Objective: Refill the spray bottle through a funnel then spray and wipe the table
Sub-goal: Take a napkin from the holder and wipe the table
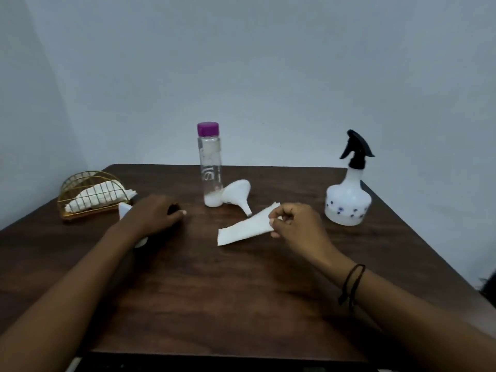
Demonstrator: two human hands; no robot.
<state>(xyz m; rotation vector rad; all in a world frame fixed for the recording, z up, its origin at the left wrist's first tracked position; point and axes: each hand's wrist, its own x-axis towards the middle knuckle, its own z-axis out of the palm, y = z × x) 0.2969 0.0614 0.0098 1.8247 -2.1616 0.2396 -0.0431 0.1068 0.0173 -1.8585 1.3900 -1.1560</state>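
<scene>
Far left of our grips: wire holder (pixel 92 193) w/ napkins. Our left hand (pixel 158 213) lies palm-down on table (pixel 241 291), covering sth white; can't tell if gripping. Betw. hands, further back: bottle (pixel 210 167), funnel (pixel 237 196) on its side touching it. Right hand (pixel 294 224) pinches tissue (pixel 247 228). Sprayer (pixel 349 194) stands right of that grip.

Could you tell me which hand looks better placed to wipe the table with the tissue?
Right. The right hand already pinches the tissue lying on the table; the left hand rests flat, farther away.
</scene>
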